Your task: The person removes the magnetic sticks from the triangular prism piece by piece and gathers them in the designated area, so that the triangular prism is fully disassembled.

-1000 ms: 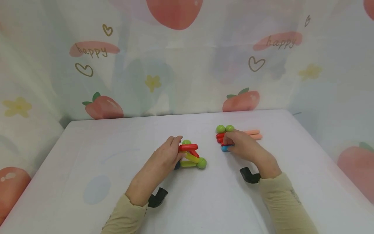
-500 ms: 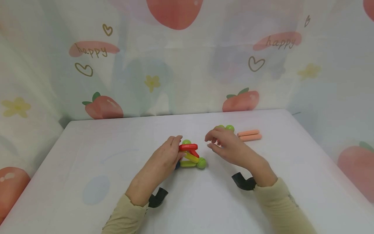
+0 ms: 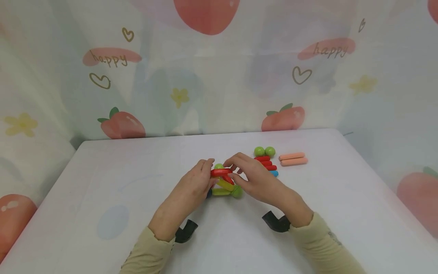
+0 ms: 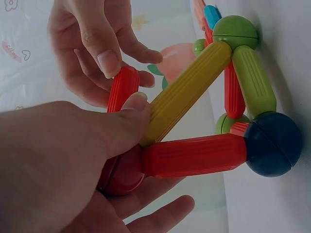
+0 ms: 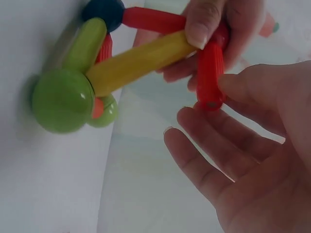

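Observation:
A small frame of toy magnetic rods and balls stands on the table. Its top red ball (image 4: 127, 174) is gripped by my left hand (image 3: 189, 188), thumb laid across the rod joints. From that ball a yellow rod (image 4: 189, 92) slopes to a green ball (image 4: 236, 31), and a red rod (image 4: 194, 155) leads to a dark blue ball (image 4: 274, 144). Another red rod (image 5: 210, 73) juts out free-ended from the ball; the thumb and fingertips of my right hand (image 3: 261, 179) pinch it near its end. Low down, a light green rod (image 4: 255, 82) joins the green and blue balls.
Right of the frame, two loose green balls (image 3: 259, 151) lie behind several red rods (image 3: 263, 158) and a blue rod (image 3: 274, 173). Two peach rods (image 3: 293, 161) lie farther right. A patterned cloth (image 3: 219, 87) hangs behind the white table (image 3: 85, 190).
My right hand has moved left from the loose red and blue rods to the red rod on the frame. My left hand has stayed in place, holding the frame.

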Tool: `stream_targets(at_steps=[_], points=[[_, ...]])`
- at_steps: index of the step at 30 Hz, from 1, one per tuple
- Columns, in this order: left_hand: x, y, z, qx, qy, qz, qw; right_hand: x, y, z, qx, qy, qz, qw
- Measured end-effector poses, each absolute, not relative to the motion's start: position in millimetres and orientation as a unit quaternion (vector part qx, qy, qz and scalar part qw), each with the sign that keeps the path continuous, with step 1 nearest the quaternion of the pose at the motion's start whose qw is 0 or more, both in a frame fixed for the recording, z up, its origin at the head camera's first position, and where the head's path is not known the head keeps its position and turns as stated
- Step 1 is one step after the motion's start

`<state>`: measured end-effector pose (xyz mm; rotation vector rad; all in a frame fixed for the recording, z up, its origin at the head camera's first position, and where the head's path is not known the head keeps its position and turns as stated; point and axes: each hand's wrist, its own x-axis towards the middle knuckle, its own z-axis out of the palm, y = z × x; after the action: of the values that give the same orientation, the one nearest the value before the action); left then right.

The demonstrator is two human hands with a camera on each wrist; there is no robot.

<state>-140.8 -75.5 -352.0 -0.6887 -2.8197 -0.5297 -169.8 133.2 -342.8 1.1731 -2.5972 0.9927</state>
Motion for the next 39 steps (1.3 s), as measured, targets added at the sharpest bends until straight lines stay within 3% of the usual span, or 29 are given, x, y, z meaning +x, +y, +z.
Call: stream_targets(at_steps=[5, 15, 30, 39], points=[[-142.3, -76.4, -354.0, -0.247, -0.945, -0.183, 0.11, -166.5, 125.2, -346.0, 0.398, -0.855, 0.329, 0.045], [-142.5, -77.1, -354.9, -0.257, -0.94, -0.184, 0.126, -164.7, 119.7, -350.3, 0.397, -0.853, 0.33, 0.074], [-142.2, -76.5, -353.2, -0.245, -0.946, -0.18, 0.115, -161.7, 115.5, -349.6, 0.373, -0.866, 0.315, 0.105], [-141.4, -74.8, -350.9, -0.226, -0.956, -0.168, 0.087, -168.1, 121.8, -353.2, 0.308, -0.902, 0.284, 0.107]])
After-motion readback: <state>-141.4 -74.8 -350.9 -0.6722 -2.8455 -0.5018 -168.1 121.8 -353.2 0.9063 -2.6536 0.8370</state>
